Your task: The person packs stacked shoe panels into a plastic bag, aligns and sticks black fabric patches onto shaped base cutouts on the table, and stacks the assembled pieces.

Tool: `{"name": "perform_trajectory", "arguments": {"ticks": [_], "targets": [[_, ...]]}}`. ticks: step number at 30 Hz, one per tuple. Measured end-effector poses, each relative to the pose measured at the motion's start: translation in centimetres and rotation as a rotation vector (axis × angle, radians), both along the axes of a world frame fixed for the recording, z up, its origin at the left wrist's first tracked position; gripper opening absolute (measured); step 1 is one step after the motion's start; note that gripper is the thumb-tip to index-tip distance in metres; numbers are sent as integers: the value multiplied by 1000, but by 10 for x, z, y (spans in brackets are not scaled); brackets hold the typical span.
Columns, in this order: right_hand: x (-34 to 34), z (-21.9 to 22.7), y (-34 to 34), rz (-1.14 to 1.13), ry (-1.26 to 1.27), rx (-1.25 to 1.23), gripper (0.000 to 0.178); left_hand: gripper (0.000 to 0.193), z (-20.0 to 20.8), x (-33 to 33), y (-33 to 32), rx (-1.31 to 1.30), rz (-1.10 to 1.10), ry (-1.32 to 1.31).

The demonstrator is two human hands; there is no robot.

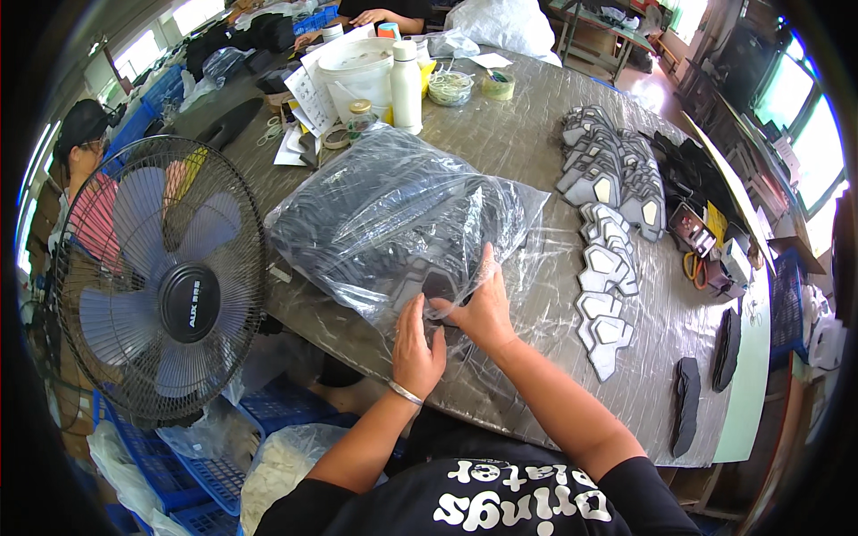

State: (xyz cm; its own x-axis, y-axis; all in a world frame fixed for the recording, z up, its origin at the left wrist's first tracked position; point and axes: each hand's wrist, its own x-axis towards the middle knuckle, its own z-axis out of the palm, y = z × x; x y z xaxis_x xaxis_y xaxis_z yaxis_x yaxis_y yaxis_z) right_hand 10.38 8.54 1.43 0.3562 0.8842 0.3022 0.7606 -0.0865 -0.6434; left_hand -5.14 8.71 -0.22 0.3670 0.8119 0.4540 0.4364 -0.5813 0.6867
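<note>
A large clear plastic bag (375,192) lies on the table in front of me, filled with dark, stacked pieces. Grey shaped pieces (418,279) show through the film at its near corner. My left hand (418,350) is closed on that corner, its fingers together and its thumb beside them. Just right of it, my right hand (485,308) holds the same corner, with the thumb pointing left and the other fingers along the bag's side. Film and fingers partly hide what lies under the fingertips.
A standing fan (189,299) is close on the left, above blue crates (210,464). Rows of grey padded pieces (603,268) lie on the right of the table (527,375). Behind the bag stand a white bucket (356,80) and a bottle (407,89). Scissors (695,268) lie far right. Two people work nearby.
</note>
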Motion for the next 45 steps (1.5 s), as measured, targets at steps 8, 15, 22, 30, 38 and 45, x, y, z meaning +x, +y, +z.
{"name": "perform_trajectory", "arguments": {"ticks": [8, 15, 22, 30, 38, 45], "targets": [[6, 12, 9, -128, 227, -82, 103, 37, 4, 3, 17, -71, 14, -133], [6, 4, 11, -62, 333, 115, 109, 18, 0, 4, 23, -65, 24, -278], [4, 13, 20, 14, 296, 59, 114, 15, -13, 3, 22, -292, 2, -431], [21, 13, 30, 280, 413, 19, 107, 21, 0, -5, 27, -276, -23, -585], [0, 17, 39, 437, -33, 222, 94, 18, 91, 2, 25, 170, -152, 3], [3, 9, 35, 257, 113, 108, 75, 15, 107, 7, 0, 43, -253, -111]]}}
